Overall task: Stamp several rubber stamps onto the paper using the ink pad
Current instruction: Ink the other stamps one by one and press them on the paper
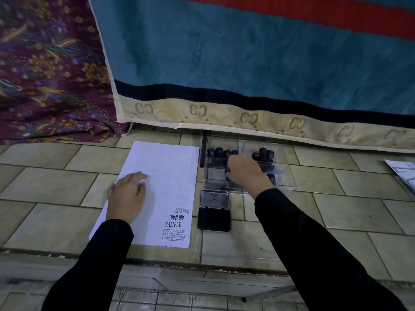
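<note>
A white sheet of paper lies on the tiled floor with stamped words SAMPLE, AIR MAIL, FAX OUT and a boxed form print near its lower right. My left hand rests flat on the sheet's left part, fingers apart. Right of the sheet sits an open black ink pad with its lid flipped up. Behind the pad stands a clear plastic organiser holding several dark-handled rubber stamps. My right hand is inside the organiser, fingers closed around a stamp with a blue tip.
A teal, red and beige cloth-covered mattress stands along the back, a patterned maroon fabric at the left. Another printed paper lies at the far right edge. A clear plastic lid lies on the floor near me.
</note>
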Demonstrator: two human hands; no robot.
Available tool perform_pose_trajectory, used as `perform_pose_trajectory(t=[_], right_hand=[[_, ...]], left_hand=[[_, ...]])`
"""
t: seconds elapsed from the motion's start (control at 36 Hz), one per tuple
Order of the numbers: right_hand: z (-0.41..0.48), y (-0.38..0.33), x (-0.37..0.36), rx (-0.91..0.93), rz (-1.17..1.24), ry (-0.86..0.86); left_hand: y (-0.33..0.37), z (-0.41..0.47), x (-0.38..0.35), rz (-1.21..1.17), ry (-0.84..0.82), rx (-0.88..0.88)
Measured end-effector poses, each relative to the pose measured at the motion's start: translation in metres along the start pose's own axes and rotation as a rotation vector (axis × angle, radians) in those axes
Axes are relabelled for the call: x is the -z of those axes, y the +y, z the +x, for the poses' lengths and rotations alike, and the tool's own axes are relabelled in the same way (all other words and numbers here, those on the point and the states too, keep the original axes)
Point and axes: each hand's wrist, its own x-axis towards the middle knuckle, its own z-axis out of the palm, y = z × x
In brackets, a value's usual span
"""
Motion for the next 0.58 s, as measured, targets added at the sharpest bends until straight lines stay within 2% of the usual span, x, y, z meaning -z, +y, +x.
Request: perform_pose_trajectory(t=[0.17,0.28,0.44,0.58], right_hand=[[0.000,0.000,0.001,-0.016,0.074,0.033],[-0.003,0.007,0.003,0.003,0.233,0.066],[-0.013,0.012,-0.006,0.040,0.459,0.158],[-0.020,0.018,-0.019,-0.002,0.581,0.206]], left_hand=[[0.002,0.000,0.002,0.042,0.034,-0.011],[0.009,-0.009,-0.002,-0.036,0.079,-0.154],[0.031,-0.030,-0.016,-0.174,-0.210,-0.422],[0.049,-0.042,-0.031,-0.125,-0.350,-0.497]])
